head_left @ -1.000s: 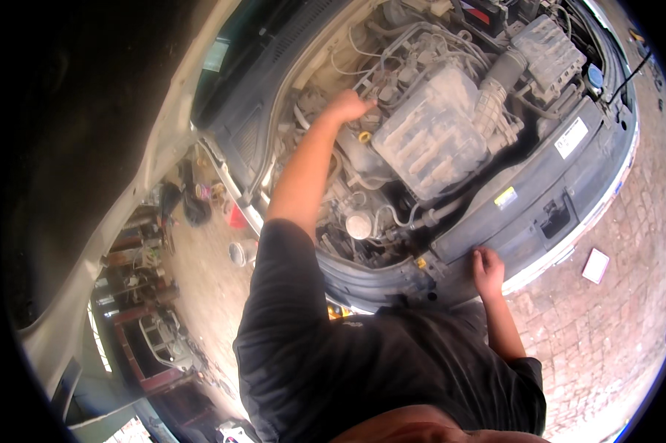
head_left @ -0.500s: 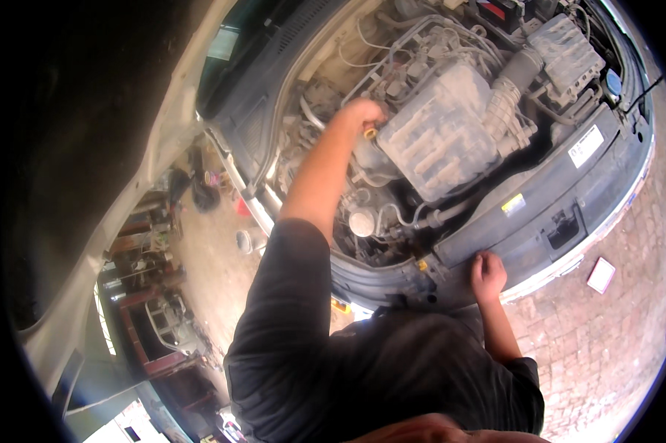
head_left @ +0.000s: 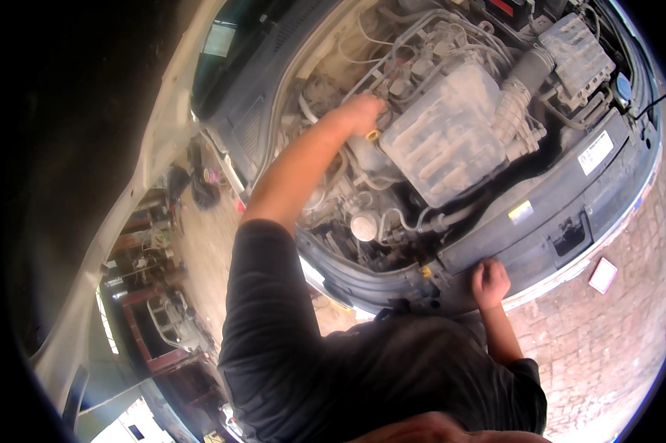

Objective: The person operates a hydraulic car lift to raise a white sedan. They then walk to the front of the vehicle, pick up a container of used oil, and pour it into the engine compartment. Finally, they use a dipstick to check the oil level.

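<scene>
My left hand [head_left: 362, 114] reaches into the dusty engine bay, beside the left edge of a grey-brown ribbed engine cover [head_left: 451, 133]. Its fingers curl downward, and whatever they hold is hidden below the hand. Just under it shows a yellow ring-shaped dipstick handle [head_left: 373, 136]; I cannot tell whether the hand touches it. My right hand [head_left: 491, 283] is closed in a loose fist on the black front panel [head_left: 525, 240] of the car, with nothing visible in it. A round pale cap [head_left: 364, 227] lies nearer to me than my left hand.
The raised hood [head_left: 156, 118] fills the left side. A ribbed air hose [head_left: 521, 85] runs from the cover to a dusty box [head_left: 578, 55] with a blue cap [head_left: 623, 88] nearby. A pink-edged white card [head_left: 603, 275] lies on the brick floor [head_left: 569, 347].
The view has shifted slightly, and my left elbow has swung outward to the left. My left hand stays beside the engine cover, while my right hand remains on the front panel.
</scene>
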The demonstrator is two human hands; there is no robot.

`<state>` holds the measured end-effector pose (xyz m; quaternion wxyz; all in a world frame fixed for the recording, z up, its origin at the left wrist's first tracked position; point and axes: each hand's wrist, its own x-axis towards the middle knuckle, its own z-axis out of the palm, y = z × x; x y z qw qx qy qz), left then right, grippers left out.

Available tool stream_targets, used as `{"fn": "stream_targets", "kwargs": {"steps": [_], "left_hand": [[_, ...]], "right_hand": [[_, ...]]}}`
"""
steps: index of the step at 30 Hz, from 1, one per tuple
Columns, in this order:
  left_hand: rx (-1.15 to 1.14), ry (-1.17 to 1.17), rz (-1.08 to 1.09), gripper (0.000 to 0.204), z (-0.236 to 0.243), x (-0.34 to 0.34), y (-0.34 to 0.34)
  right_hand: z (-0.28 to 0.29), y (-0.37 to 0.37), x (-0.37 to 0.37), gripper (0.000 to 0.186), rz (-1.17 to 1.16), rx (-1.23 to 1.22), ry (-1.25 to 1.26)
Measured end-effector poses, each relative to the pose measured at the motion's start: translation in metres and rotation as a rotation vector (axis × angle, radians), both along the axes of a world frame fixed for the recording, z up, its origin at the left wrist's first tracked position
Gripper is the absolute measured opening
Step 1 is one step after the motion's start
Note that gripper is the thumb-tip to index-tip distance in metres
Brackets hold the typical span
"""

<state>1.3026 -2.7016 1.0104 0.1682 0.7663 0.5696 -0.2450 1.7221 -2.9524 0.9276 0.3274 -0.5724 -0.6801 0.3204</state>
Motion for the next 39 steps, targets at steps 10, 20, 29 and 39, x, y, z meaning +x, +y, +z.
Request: {"fn": "stream_targets", "kwargs": {"steps": [10,20,29,39], "left_hand": [[0.361,-0.481,0.533,0.028,-0.007,-0.008,-0.046],[0.286,-0.572,1.028,0.030,-0.045,0.008,-0.090],[-0.074,-0.911,1.327,0.021,-0.051,0.002,-0.075],[-0.049,-0.861,1.529,0.029,-0.081,-0.014,-0.057]], "right_hand": [[-0.002,-0.002,0.002,0.004,0.025,-0.045,-0.019],[0.019,-0.016,0.008,0.008,0.009,-0.223,0.169],[0.046,-0.074,0.037,0.009,-0.069,-0.376,0.230],[0.080,-0.125,0.107,0.013,-0.300,-0.417,0.102]]}}
